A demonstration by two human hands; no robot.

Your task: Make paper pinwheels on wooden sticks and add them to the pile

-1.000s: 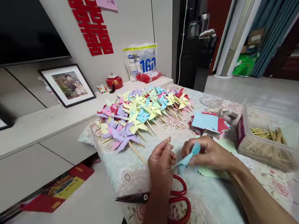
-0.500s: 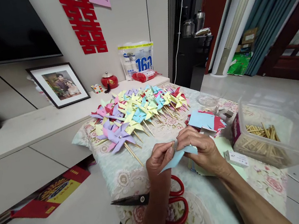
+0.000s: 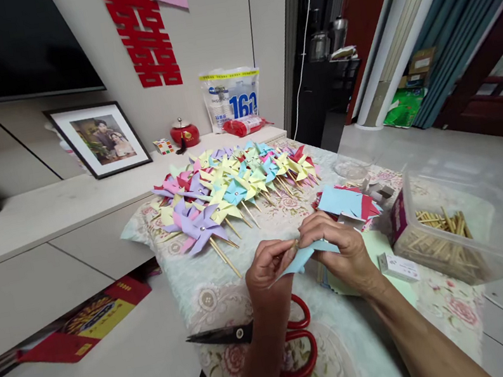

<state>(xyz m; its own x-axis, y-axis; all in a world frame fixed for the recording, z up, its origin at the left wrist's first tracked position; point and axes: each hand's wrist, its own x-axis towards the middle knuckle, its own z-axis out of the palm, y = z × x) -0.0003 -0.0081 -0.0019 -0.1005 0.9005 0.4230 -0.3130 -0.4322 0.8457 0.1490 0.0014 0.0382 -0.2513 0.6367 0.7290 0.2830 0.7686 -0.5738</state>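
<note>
My two hands have come together over the bench (image 3: 364, 317). A second ago they were apart, my right with the blue paper (image 3: 303, 261) and my left with a thin wooden stick poking up from its fingers. Now the fingertips meet at one spot on the paper, which I hold up off the cloth, nearer me than the pinwheels (image 3: 234, 182). My left hand (image 3: 267, 269) pinches it from one side, thumb against curled fingers; my right hand (image 3: 338, 245) pinches it from the other, fingers bent over the top. Since half a second ago the grip has barely altered, so I'd judge this a steadying or pressing stage, both hands given to the one piece. Whether the stick is in there too, I can't tell, as my fingers cover that spot. The red-handled scissors (image 3: 240, 334) lie under my left forearm, out of use. To my right sit the pale green sheets (image 3: 377, 248), a small white box (image 3: 398, 267) and the clear tub (image 3: 437, 260) of sticks (image 3: 446, 230), none of them touched by my fingers
</note>
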